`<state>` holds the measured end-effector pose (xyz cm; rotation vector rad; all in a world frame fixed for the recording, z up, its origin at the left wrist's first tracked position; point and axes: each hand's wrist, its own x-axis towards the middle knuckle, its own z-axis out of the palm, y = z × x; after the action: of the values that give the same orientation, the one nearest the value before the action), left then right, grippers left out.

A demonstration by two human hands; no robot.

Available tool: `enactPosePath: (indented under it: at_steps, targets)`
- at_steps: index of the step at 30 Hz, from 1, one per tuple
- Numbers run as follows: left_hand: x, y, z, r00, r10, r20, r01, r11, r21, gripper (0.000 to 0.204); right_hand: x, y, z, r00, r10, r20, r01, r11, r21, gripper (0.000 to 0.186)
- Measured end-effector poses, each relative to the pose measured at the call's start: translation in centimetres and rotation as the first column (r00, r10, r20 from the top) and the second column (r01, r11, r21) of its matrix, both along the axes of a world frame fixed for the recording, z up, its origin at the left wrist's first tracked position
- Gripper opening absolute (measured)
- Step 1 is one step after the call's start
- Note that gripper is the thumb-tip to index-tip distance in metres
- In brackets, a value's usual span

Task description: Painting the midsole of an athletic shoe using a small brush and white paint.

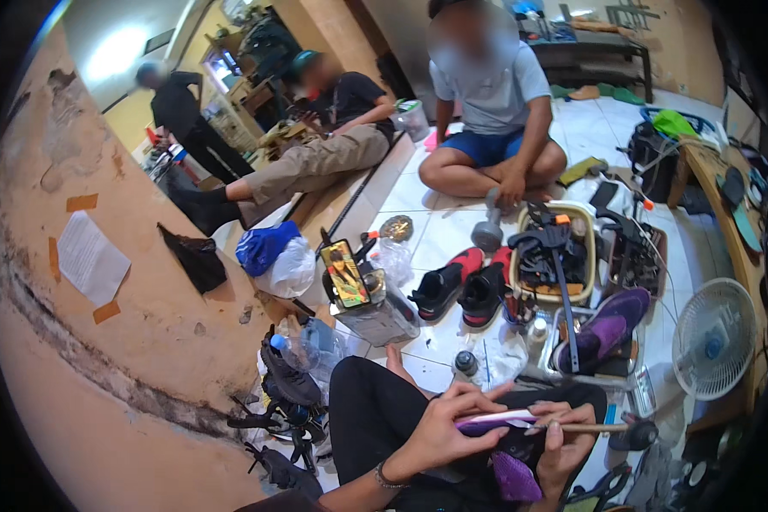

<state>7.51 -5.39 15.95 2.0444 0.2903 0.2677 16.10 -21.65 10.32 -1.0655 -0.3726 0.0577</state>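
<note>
My left hand (pixel 443 431) grips a narrow purple-and-white shoe piece (pixel 486 421) from the left, held above my legs in dark trousers. My right hand (pixel 563 439) is closed around a slim tool with a wooden handle (pixel 604 427), its tip against that piece. A loose purple mesh shoe part (pixel 513 474) hangs below my hands. Just beyond lie a small dark bottle (pixel 466 363) and a purple high-top shoe (pixel 601 324) on a tray.
A phone (pixel 346 271) stands on a box, near black-red shoes (pixel 478 290) and a tool tub (pixel 582 288). A co-worker (pixel 490 94) sits opposite; two others are behind left. A fan (pixel 712 337) and wooden bench are right, a stained wall (pixel 85 358) left.
</note>
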Motion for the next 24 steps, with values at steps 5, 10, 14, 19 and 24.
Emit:
enactPosePath:
  at_steps: [5, 10, 14, 19, 24]
  targets:
    - [-0.9, 0.8, -0.1, 0.995, -0.053, 0.088, 0.040, 0.990, 0.136, 0.031, -0.6, 0.0, 0.0, 0.997, 0.035, 0.075, -0.033, 0.999, -0.025, 0.024]
    - [-0.3, 0.4, -0.8, 0.973, -0.140, 0.183, 0.110, 0.980, 0.167, 0.030, -1.2, -0.9, -1.2, 0.992, -0.076, 0.103, 0.080, 0.996, -0.031, 0.025]
    - [-0.9, 0.6, -0.7, 0.961, -0.138, 0.240, 0.108, 0.985, 0.134, 0.029, -1.0, -1.0, -1.7, 0.992, -0.021, 0.127, 0.023, 1.000, -0.011, 0.022]
    - [-1.3, 0.5, -0.8, 0.970, -0.158, 0.185, 0.154, 0.987, 0.033, 0.029, -1.3, -0.7, -2.2, 0.994, -0.066, 0.083, 0.065, 0.998, 0.008, 0.021]
    - [-1.2, 1.1, -0.4, 0.972, -0.147, 0.182, 0.147, 0.989, 0.016, 0.030, -1.3, -0.2, -1.0, 0.996, -0.044, 0.082, 0.046, 0.999, -0.019, 0.024]
